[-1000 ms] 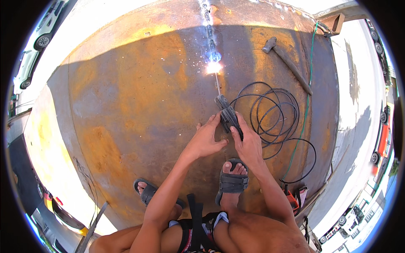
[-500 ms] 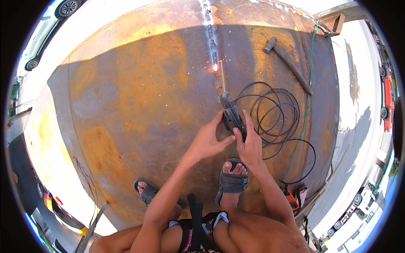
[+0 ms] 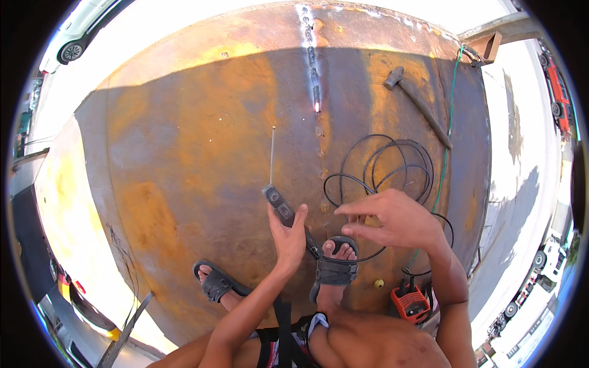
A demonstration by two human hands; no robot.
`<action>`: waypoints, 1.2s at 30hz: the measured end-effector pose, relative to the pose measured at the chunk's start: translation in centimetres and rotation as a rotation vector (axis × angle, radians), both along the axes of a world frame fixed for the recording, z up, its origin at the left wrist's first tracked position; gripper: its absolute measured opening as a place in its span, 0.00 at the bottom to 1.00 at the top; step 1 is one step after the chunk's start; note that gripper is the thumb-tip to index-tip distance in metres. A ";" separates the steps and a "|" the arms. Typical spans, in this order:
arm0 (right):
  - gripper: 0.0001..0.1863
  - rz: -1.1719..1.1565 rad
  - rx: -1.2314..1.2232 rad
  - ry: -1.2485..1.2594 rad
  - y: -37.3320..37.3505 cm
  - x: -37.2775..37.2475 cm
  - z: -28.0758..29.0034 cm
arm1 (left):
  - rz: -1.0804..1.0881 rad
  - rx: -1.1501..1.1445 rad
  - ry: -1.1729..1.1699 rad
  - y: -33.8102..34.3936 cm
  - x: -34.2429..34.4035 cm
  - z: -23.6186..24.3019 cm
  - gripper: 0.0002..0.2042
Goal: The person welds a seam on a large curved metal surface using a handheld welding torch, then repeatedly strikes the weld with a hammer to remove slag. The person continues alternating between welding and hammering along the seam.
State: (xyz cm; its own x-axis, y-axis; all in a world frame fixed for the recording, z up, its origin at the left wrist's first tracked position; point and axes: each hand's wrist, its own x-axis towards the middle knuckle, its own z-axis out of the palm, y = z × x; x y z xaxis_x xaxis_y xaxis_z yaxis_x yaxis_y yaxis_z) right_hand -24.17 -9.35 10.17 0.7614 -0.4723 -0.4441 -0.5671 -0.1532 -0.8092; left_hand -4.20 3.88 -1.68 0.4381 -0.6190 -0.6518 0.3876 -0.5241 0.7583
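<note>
My left hand (image 3: 288, 236) is wrapped around a black welding electrode holder (image 3: 281, 207), left of the seam. A thin welding rod (image 3: 272, 153) points away from its far end, apart from the metal weld line. That weld bead (image 3: 313, 70) runs down from the far edge of the rusty steel plate (image 3: 184, 202), and its near end glows pinkish white. To the right, my right hand (image 3: 392, 218) hovers over the cable with nothing seen in it, thumb and fingers apart. The black cable (image 3: 429, 165) leaves the holder and lies in loops beside the right hand.
A hammer (image 3: 423, 110) lies at the upper right beside a green line (image 3: 453, 92). An orange-and-black device (image 3: 410, 304) stands by my right arm, near a small yellowish round thing (image 3: 378, 284). My sandalled feet rest on the plate. Vehicles stand beyond its edges.
The electrode holder has swung left and nearer in my left hand, its rod off the seam. My right hand has let go and moved right. Sparks have faded at the glowing end.
</note>
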 end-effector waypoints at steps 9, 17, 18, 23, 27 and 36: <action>0.29 -0.470 -0.950 0.814 -12.7 -21.5 -19.2 | -0.065 0.019 -0.175 0.5 4.6 3.0 0.18; 0.33 -0.939 -0.050 0.229 -7.2 -11.2 -11.8 | -0.025 0.087 -0.304 2.7 9.1 3.9 0.18; 0.32 -0.831 -0.156 0.292 -6.6 -10.7 -9.9 | -0.055 0.084 -0.311 3.0 9.6 3.8 0.19; 0.28 -0.742 -0.471 -0.049 -3.2 -6.5 -8.5 | -0.072 0.069 -0.340 2.9 10.9 2.9 0.19; 0.24 -0.690 -0.401 -0.050 -3.1 -4.1 -9.0 | -0.010 0.047 -0.329 2.2 11.5 2.9 0.20; 0.23 -0.697 -0.449 0.112 -3.1 -1.0 -8.9 | 0.003 -0.024 -0.333 2.1 10.2 3.0 0.17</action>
State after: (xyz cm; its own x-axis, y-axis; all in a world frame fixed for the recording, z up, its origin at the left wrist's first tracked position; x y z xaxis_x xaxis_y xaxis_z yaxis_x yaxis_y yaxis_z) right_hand -25.17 -12.46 1.28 0.1922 -0.9687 -0.1573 -0.7246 -0.0320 -0.6884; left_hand 6.04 6.03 1.31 0.6266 -0.6307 -0.4578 0.1175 -0.5043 0.8555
